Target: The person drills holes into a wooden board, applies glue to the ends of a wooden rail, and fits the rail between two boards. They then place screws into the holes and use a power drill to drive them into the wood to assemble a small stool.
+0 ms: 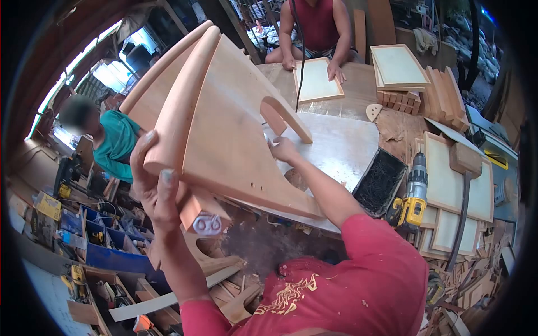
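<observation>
A pale wooden furniture frame (224, 112) is tilted up in front of me, with flat side panels, arched cutouts and rounded rails along one edge. My left hand (154, 187) is wrapped around the lower end of the nearer rounded rail (188, 98). Just beside that hand juts a square wooden block (204, 215) with a marking on its end. My right hand (284, 150) is at the panel's curved cutout, its fingers curled against the edge and partly hidden. Beneath the frame lies a grey metal sheet (350, 143) on the table.
Right of me are a black tray of nails (384, 179), a yellow cordless drill (413, 193), a mallet (465, 159) and stacked framed panels (440, 193). Across the table a person holds a framed panel (319, 81). Another person in green (115, 140) is at left, near blue tool bins (120, 249).
</observation>
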{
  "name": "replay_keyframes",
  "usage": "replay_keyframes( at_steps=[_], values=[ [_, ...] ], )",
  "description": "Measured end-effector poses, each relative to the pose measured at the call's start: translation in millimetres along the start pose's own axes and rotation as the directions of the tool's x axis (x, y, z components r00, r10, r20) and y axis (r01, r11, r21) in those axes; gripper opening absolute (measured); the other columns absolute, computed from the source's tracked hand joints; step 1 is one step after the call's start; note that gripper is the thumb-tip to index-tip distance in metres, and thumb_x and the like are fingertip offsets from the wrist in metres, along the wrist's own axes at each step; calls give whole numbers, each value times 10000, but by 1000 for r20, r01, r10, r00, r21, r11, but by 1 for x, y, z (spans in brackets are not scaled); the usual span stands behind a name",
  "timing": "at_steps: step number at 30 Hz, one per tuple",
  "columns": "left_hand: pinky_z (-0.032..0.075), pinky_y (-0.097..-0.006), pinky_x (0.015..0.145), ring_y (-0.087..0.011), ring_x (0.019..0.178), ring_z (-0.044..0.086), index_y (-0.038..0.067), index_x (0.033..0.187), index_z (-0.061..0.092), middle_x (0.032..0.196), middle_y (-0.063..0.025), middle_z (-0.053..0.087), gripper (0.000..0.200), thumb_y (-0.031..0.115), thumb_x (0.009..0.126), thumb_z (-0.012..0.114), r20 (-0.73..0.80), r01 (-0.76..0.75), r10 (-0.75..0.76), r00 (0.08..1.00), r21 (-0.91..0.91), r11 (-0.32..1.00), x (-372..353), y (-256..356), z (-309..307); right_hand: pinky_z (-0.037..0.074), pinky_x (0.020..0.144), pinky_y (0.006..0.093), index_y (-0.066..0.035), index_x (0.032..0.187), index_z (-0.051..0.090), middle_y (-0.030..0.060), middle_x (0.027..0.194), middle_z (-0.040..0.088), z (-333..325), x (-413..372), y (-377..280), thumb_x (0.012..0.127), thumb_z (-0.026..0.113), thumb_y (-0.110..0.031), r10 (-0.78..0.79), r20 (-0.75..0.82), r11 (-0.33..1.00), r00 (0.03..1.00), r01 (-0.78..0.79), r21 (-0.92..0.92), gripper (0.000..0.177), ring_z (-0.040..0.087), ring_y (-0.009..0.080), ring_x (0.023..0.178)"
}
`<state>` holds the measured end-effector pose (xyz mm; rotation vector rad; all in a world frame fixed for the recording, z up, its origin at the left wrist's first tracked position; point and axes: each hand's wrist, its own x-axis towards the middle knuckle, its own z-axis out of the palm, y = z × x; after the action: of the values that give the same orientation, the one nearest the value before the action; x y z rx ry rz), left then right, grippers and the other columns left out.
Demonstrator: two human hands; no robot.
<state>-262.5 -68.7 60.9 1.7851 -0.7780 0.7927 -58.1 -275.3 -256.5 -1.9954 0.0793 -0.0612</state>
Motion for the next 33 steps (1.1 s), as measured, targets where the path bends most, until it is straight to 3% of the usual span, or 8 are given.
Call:
replay_keyframes(
  at_steps=[5,8,11,14,17,21,27,33],
  values=[
    [336,-359,1107,-206,1280,470,-1,1414,483,1389,-124,508,552,233,943,652,81,-34,42,996,-108,994,5,2,2,525,656,244,-25,1231,628,82,881,735,-97,-105,-103,1009,542,-472,-11,284,720,959,-189,667,507,694,124,735],
    [438,-287,966,-151,1124,563,10,1420,484,1293,-109,574,502,180,972,630,75,-3,14,997,-139,990,3,9,5,536,698,265,-11,1261,613,106,952,734,-119,-150,-148,1031,486,-524,-201,320,711,926,-87,697,577,699,144,807],
    [461,-223,801,-84,922,579,22,1419,491,1136,-84,641,457,181,1004,600,24,-90,96,995,-173,981,6,12,18,534,747,275,12,1277,594,122,1021,719,-90,-142,-154,1051,450,-498,-210,72,640,975,82,764,576,685,155,858],
    [463,-208,741,-69,865,582,36,1425,491,1113,-71,640,441,193,1021,574,63,-57,75,995,-246,968,5,9,23,344,1105,389,78,1381,522,244,1438,510,-86,-136,-157,1055,417,-510,-125,131,588,984,-33,808,681,453,274,1358],
    [474,-222,700,-94,827,601,16,1437,476,1125,-93,629,484,285,1038,524,55,-62,77,995,-231,971,1,12,33,399,1042,368,77,1369,527,223,1344,577,-88,-127,-144,1062,388,-511,-181,-86,815,980,198,545,678,533,266,1251],
    [438,-230,552,-91,630,573,-36,1403,500,1049,-120,626,630,482,1051,435,39,-252,262,964,-173,952,0,12,41,528,833,324,33,1268,624,140,1083,700,-109,-138,-148,1076,335,-509,-221,-45,579,974,168,798,643,665,192,977],
    [504,-367,657,-261,705,652,-37,1213,644,858,-161,652,707,588,1010,385,249,-571,560,790,-35,820,17,-8,25,510,603,291,-47,1119,612,70,844,628,-146,-175,-138,1070,339,-469,-195,-117,590,974,212,779,505,606,139,694],
    [510,-424,692,-319,738,650,80,1220,633,834,-111,638,669,618,826,685,379,-638,598,706,-23,769,26,-7,12,455,390,317,-7,1149,572,117,679,583,-148,-194,-123,989,492,-450,-143,-113,437,983,165,884,478,546,199,455]
  ],
)
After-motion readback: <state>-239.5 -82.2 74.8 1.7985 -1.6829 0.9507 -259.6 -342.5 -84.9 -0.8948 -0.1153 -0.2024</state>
